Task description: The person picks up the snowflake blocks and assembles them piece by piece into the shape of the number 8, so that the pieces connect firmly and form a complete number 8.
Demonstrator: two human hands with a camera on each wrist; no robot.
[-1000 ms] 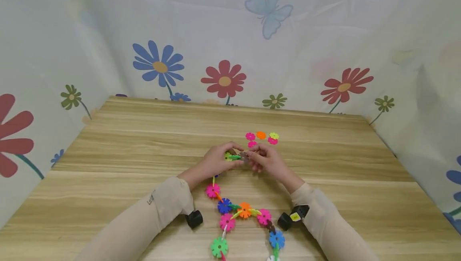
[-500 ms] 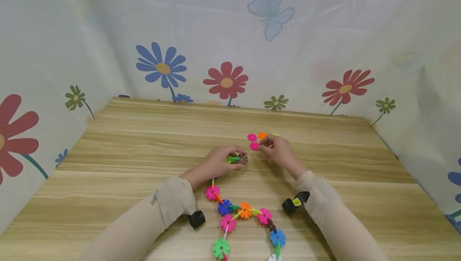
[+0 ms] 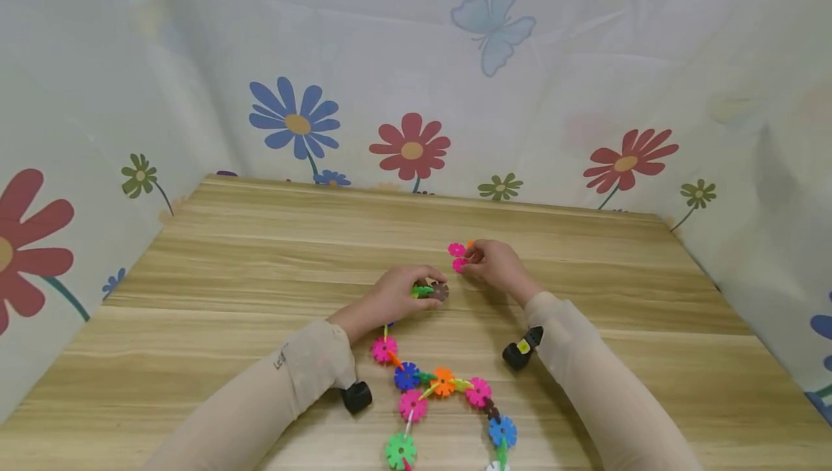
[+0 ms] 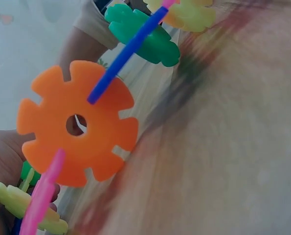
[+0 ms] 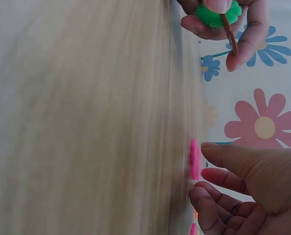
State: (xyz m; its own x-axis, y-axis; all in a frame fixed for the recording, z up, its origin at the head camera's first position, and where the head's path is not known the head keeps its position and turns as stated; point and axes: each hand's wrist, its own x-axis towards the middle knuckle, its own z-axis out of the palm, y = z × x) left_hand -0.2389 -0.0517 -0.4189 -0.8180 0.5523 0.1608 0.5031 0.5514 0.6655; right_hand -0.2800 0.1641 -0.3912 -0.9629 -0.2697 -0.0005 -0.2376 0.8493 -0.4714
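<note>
My left hand (image 3: pixel 398 295) pinches a green notched plastic disc (image 3: pixel 422 290) at the end of a linked chain of such discs. A brown disc (image 3: pixel 440 292) is slotted into it and sticks out past my fingertips. More of the chain, with an orange disc (image 4: pixel 79 125), hangs near the camera in the left wrist view. My right hand (image 3: pixel 499 267) is at the loose discs, its thumb and fingers bent but apart beside a pink disc (image 5: pixel 194 159). Whether they touch that disc I cannot tell. My right hand hides part of the loose group.
Linked discs, among them a dark blue disc (image 3: pixel 406 376) and a light green disc (image 3: pixel 400 450), lie on the wooden table (image 3: pixel 227 254) between my forearms. Another loose pink disc (image 3: pixel 456 249) lies behind. A flower-printed cloth (image 3: pixel 390 37) stands along the table's back edge.
My right hand has left the brown disc and moved up and right to the loose discs, then slightly left toward the pink ones. My left hand stays on the chain's end.
</note>
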